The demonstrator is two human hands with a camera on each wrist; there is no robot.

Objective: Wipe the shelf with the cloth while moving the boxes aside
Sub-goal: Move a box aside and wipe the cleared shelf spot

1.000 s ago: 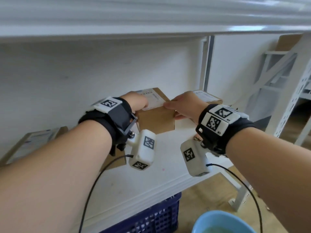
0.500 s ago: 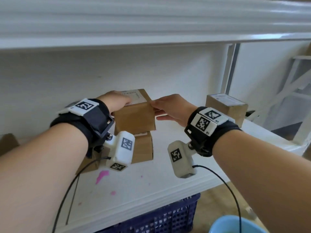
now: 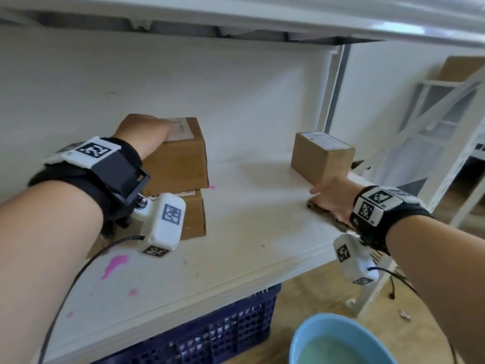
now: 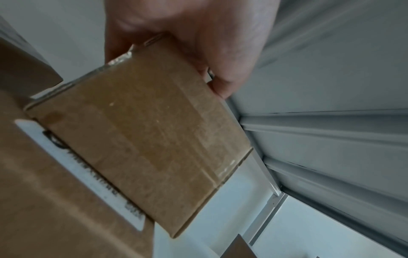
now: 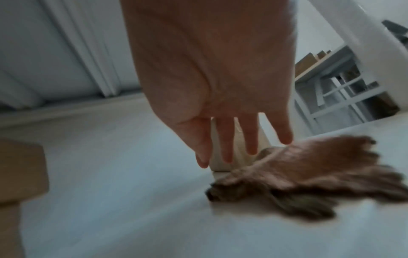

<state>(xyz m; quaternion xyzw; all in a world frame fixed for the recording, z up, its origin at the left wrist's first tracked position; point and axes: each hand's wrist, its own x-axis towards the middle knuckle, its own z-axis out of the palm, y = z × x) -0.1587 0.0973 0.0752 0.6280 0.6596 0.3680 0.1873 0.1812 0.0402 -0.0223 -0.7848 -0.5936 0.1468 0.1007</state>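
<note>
A brown cardboard box [image 3: 178, 158] sits stacked on a second box [image 3: 193, 216] at the left of the white shelf [image 3: 249, 219]. My left hand [image 3: 143, 130] grips the top box from above. In the left wrist view the fingers [image 4: 220, 87] curl round the end of that top box [image 4: 141, 132]. A third box [image 3: 322, 156] stands at the right. A crumpled brown cloth [image 3: 322, 214] lies just in front of it near the shelf edge. My right hand [image 3: 330, 195] is over the cloth [image 5: 298, 174] with straight, spread fingers [image 5: 250, 148]; I cannot tell if they touch it.
Pink stains [image 3: 115, 264] mark the shelf's front left. The upper shelf [image 3: 236, 19] hangs low overhead and a white post [image 3: 333, 88] stands behind the right box. Below are a blue crate [image 3: 210, 334] and a blue basin of water [image 3: 336, 342].
The carried box now rests on the lower box. My right hand has let go of it and moved right and down to the cloth. My left hand stays on the box.
</note>
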